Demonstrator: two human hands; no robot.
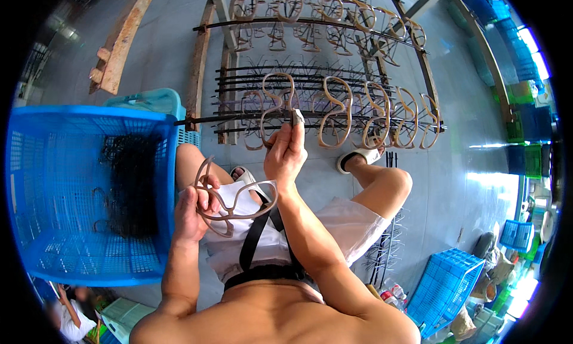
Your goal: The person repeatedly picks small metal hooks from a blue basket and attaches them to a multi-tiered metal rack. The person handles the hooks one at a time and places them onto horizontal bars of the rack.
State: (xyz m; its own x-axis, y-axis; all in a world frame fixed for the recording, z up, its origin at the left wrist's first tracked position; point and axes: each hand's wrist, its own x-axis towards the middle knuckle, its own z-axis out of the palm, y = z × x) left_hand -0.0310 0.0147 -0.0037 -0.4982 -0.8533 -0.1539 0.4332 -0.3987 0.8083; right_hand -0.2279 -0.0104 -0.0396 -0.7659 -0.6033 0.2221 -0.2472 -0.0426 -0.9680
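My left hand (194,209) grips brownish-grey eyeglass frames (239,211) above my lap; more than one seems to be bunched there. My right hand (286,156) reaches up to a dark rack bar (239,118), its fingertips pinched together beside a hanging eyeglass frame (277,78). A small dark and whitish piece shows at those fingertips, too small to name. Along the same bar, to the right, hang several beige eyeglass frames (335,112), each turned upright on its side.
At my left stands a big blue plastic basket (89,275) with a tangle of black wiry pieces (128,189). Upper bars of the rack carry more frames (331,8). A rusty post (200,63) rises at the rack's left. A blue crate (444,287) stands at lower right. Another person (74,314) is at lower left.
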